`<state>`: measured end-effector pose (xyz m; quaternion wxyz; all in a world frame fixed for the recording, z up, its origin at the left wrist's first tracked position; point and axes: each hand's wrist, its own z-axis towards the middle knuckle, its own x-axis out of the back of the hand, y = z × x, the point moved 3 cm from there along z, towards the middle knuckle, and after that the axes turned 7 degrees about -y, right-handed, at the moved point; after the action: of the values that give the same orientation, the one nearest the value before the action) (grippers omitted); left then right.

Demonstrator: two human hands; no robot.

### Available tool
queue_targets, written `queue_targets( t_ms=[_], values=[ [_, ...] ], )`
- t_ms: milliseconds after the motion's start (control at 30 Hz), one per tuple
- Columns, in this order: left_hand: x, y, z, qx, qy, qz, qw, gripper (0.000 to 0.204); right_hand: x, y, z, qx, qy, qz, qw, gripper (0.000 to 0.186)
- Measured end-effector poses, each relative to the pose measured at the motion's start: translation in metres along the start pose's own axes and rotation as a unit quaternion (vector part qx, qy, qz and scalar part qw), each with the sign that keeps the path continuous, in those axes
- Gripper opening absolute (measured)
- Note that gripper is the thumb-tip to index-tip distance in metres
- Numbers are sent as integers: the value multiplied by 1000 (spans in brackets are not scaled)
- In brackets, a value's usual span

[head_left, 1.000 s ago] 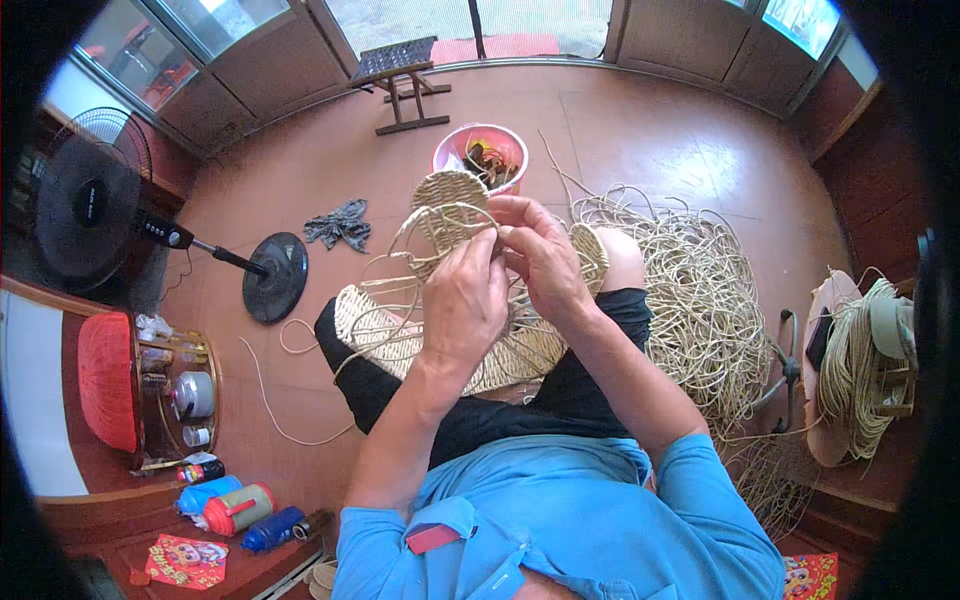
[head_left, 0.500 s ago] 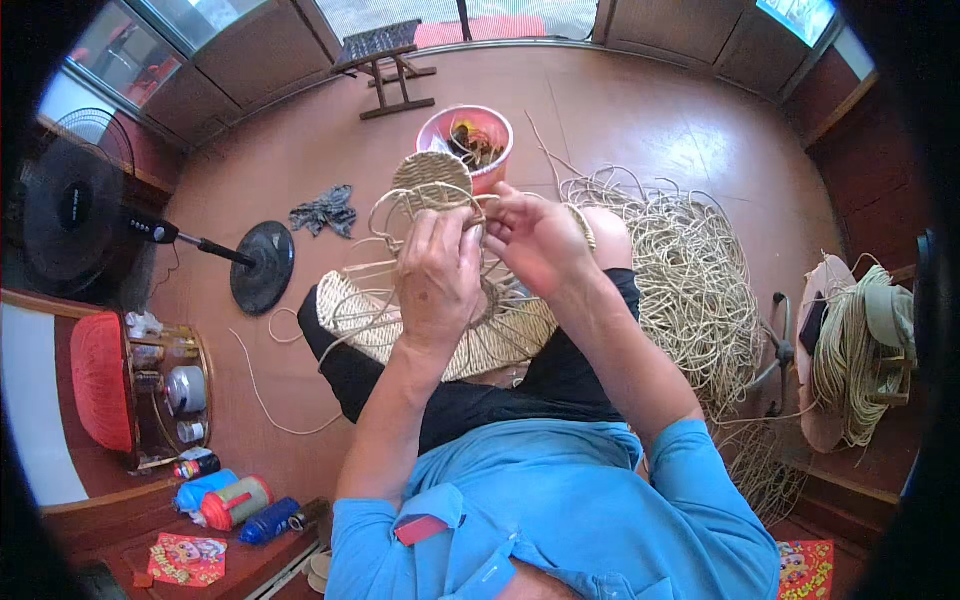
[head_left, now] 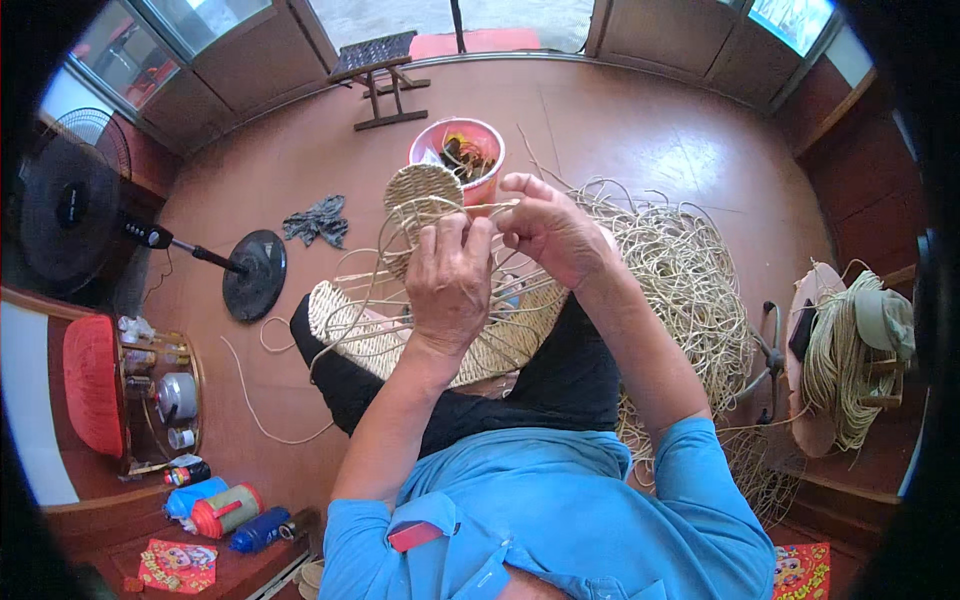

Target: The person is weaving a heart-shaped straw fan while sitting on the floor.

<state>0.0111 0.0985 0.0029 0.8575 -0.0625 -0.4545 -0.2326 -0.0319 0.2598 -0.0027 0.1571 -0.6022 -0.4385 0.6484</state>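
A partly woven straw piece lies across my lap, with a curved woven band (head_left: 345,325) and many loose cord ends standing out of it. A round woven disc (head_left: 425,188) rises beyond my left hand. My left hand (head_left: 448,290), back upward, is closed over cords at the middle of the piece; its fingertips are hidden. To its right, my right hand (head_left: 558,238) pinches a straw cord (head_left: 490,208) between thumb and fingers, index finger bent. The cord spans the short gap between both hands.
A pink bucket (head_left: 458,140) stands just ahead, holding dark and yellow stuff. To the right lies a large heap of loose cord (head_left: 685,290). A standing fan (head_left: 75,205) and a dark cloth (head_left: 317,220) are at left; a wooden stool (head_left: 385,80) is farther off. Coiled cord (head_left: 845,360) sits far right.
My right hand has drawn a little to the right, away from my left, and a stretch of cord now shows between them. The whole view has shifted slightly.
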Motion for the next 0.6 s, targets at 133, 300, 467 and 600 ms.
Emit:
queue_targets(
  t_ms=[133, 300, 467, 600],
  values=[
    [-2, -2, 0, -7, 8, -5, 1000, 16, 32, -13, 11, 17, 88, -135, 987, 46],
    [-5, -12, -9, 22, 1, 24, 999, 19, 167, -34, -3, 130, 242, -46, 960, 32],
    [-6, -13, -5, 9, 20, 17, 1000, 22, 433, -92, -152, 217, 384, -114, 890, 2],
    [-12, -5, 6, 0, 20, -41, 999, 22, 537, -181, -378, 230, 429, -197, 851, 34]
  ],
)
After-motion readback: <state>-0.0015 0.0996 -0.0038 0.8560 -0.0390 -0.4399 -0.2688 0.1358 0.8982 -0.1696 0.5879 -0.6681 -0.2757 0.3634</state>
